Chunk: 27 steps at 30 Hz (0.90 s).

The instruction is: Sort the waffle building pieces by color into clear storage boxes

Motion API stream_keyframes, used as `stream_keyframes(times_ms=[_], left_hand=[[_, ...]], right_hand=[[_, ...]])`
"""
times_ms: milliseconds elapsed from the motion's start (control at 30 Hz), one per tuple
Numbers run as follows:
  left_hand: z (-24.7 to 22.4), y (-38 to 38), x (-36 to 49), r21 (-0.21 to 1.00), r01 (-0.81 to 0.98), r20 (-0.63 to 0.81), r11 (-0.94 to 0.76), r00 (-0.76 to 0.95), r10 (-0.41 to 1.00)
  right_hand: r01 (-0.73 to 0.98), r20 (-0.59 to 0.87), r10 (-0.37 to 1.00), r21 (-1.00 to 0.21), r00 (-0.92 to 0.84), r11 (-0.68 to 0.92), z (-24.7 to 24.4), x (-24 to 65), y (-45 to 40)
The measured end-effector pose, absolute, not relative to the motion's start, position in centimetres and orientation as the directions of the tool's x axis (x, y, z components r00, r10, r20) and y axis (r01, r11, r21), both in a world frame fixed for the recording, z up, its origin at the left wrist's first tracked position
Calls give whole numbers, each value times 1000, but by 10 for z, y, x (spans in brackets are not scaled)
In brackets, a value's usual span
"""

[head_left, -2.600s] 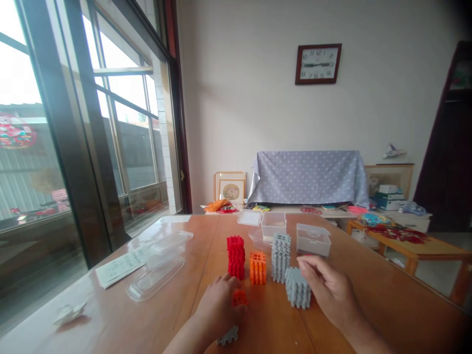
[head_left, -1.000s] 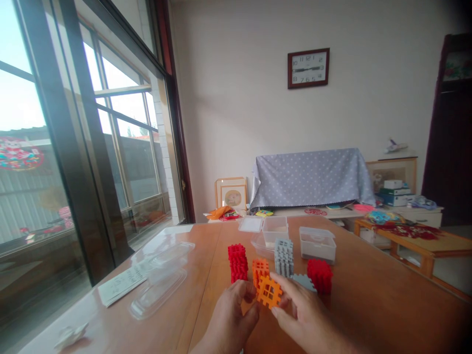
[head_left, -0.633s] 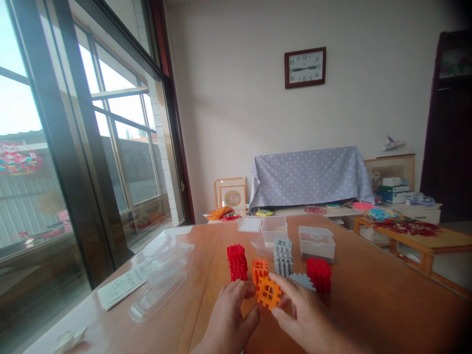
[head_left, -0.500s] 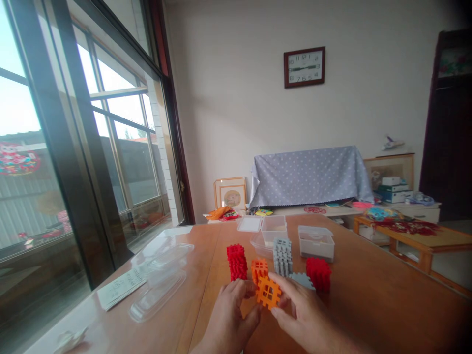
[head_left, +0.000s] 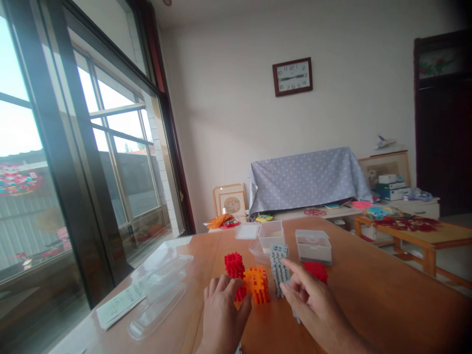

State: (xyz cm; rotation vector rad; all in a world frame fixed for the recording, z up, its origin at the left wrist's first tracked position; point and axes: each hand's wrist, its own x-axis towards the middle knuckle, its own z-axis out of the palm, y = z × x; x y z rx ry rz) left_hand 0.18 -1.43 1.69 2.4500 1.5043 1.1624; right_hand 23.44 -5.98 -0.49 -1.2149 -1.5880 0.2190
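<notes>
An orange stack (head_left: 256, 284) of notched plastic tiles with window-like openings stands in front of me. My left hand (head_left: 225, 310) is at its left side, thumb and fingers apart and curved close to it. Behind that hand rises a red stack (head_left: 234, 265), partly hidden. My right hand (head_left: 313, 300) has its index finger and thumb spread beside a tall grey stack (head_left: 279, 270); whether they touch it I cannot tell. Below the right thumb, the edge of a grey tile (head_left: 296, 316) shows, mostly covered by the hand. Another red stack (head_left: 316, 271) sits behind the right hand.
Clear plastic boxes (head_left: 313, 247) (head_left: 271, 236) stand at the table's far side. Transparent lids (head_left: 158, 312) and a sheet of paper with writing (head_left: 121, 304) lie to the left. Beyond the table are a cloth-covered object (head_left: 308, 179) and a low wooden table (head_left: 431, 238).
The orange tile held between both hands is now against the orange stack. My hands have moved apart, the right one now beside the grey stack. The view has tilted slightly upward.
</notes>
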Motion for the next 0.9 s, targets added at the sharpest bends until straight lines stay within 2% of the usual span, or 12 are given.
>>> stream_keyframes(times_ms=[133, 233, 467, 667, 900], left_hand=[[29, -13, 17, 244, 846, 635, -474, 230, 738], [39, -6, 30, 180, 873, 634, -453, 249, 732], [57, 8, 51, 118, 904, 590, -411, 269, 762], [48, 17, 55, 156, 858, 589, -489, 316, 743], [43, 21, 55, 89, 871, 579, -482, 348, 737]], right_hand=[[571, 639, 758, -672, 127, 471, -5, 237, -60], [561, 649, 748, -675, 142, 479, -5, 238, -61], [545, 687, 697, -671, 204, 502, -4, 245, -60], [520, 703, 683, -666, 197, 535, -4, 245, -59], [514, 703, 685, -666, 189, 541, -3, 245, -60]])
